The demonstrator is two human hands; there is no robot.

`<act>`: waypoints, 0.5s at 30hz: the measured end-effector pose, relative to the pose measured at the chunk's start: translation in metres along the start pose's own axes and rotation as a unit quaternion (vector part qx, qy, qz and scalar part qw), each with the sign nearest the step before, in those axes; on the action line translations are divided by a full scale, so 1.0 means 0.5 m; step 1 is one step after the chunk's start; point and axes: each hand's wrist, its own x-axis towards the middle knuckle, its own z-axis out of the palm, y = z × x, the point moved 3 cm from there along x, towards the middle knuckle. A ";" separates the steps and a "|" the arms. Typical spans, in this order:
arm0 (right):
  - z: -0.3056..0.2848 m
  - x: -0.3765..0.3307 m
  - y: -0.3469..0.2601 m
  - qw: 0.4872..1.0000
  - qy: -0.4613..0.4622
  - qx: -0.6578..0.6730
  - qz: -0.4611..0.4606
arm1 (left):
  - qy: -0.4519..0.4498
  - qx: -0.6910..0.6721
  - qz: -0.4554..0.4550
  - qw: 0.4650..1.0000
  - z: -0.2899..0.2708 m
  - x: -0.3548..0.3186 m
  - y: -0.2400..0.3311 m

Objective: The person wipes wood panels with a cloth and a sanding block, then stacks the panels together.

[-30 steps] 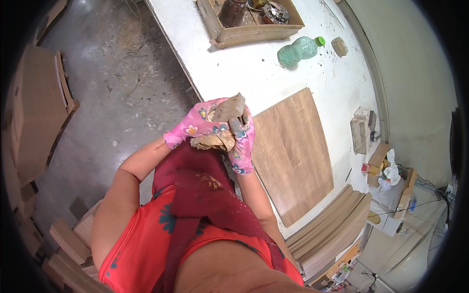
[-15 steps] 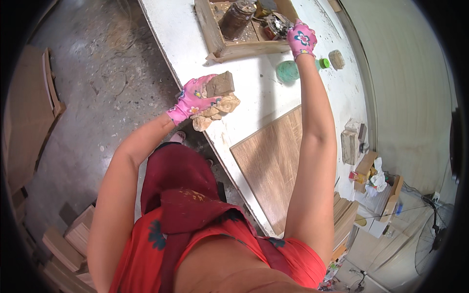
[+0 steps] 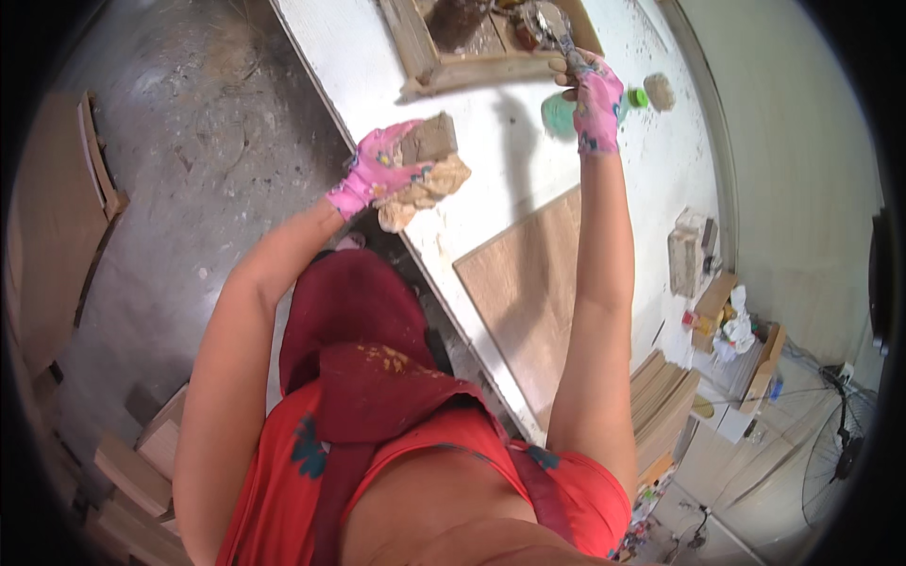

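My left hand [image 3: 377, 172], in a pink flowered glove, is closed around a grey-brown block [image 3: 429, 139] and a crumpled tan cloth [image 3: 425, 193] at the white table's near left edge. My right hand [image 3: 597, 102], gloved to match with bare fingertips, pinches a slim grey tool [image 3: 564, 40] whose kind I cannot make out. The tool's far end reaches over a small open can [image 3: 530, 30] in a shallow wooden tray [image 3: 491, 74]. A dark brown jar [image 3: 460, 21] stands beside the can. Partly behind my right hand lies a green bottle [image 3: 559, 115] with a bright green cap.
A wood-grain board [image 3: 519, 283] lies on the white table [image 3: 472, 123] below my hands. Another block [image 3: 660, 91] rests near the wall. To the right are a pale block [image 3: 684, 262], a cardboard box [image 3: 714, 302], stacked boards [image 3: 663, 391] and a fan [image 3: 840, 453].
My right hand has drawn back from the tray's corner toward me, and the slim tool now shows in its fingers. My left hand keeps its hold on the block and cloth.
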 end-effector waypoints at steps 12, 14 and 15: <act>-0.041 -0.701 0.306 0.945 0.130 0.167 0.250 | 0.011 -0.262 -0.041 0.964 0.019 0.006 0.004; -0.036 -0.720 0.316 0.940 0.150 0.158 0.261 | 0.011 -0.330 -0.050 0.943 0.025 0.000 0.001; -0.034 -0.723 0.320 0.939 0.159 0.153 0.264 | 0.022 -0.298 -0.037 0.954 0.025 0.003 -0.003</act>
